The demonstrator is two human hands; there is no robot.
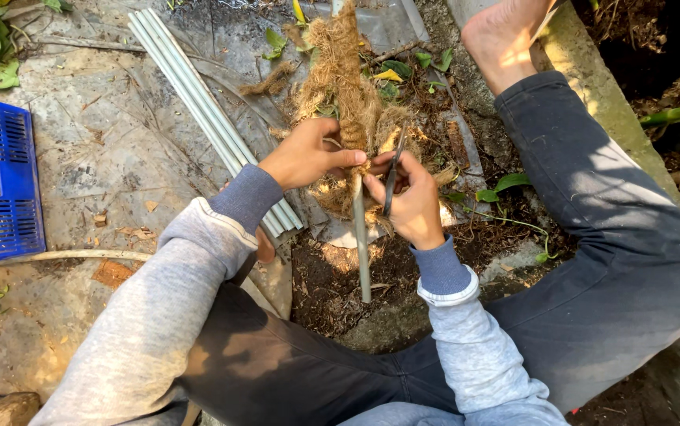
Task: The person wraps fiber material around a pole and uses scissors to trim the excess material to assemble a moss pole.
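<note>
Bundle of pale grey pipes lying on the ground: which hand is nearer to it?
Left. The left hand grips the fibre-wrapped pole just beside the bundle of pale grey pipes. The right hand, holding dark scissors, is on the pole's far side.

You sat on the ground with your left hand (306,154) pinching the coconut fibre (345,75) wrapped around a thin grey pipe (362,244), while your right hand (411,201) closed around a pair of dark scissors (391,177) just beside the lower edge of that fibre. A bundle of grey pipes (198,99) lay on the concrete to the left of your hands, and a blue plastic crate (5,185) stood well apart at the left edge. Your bare foot (505,35) rested near the stone kerb (592,71), with loose soil (332,276) and green leaves (501,185) under the pipe.
</note>
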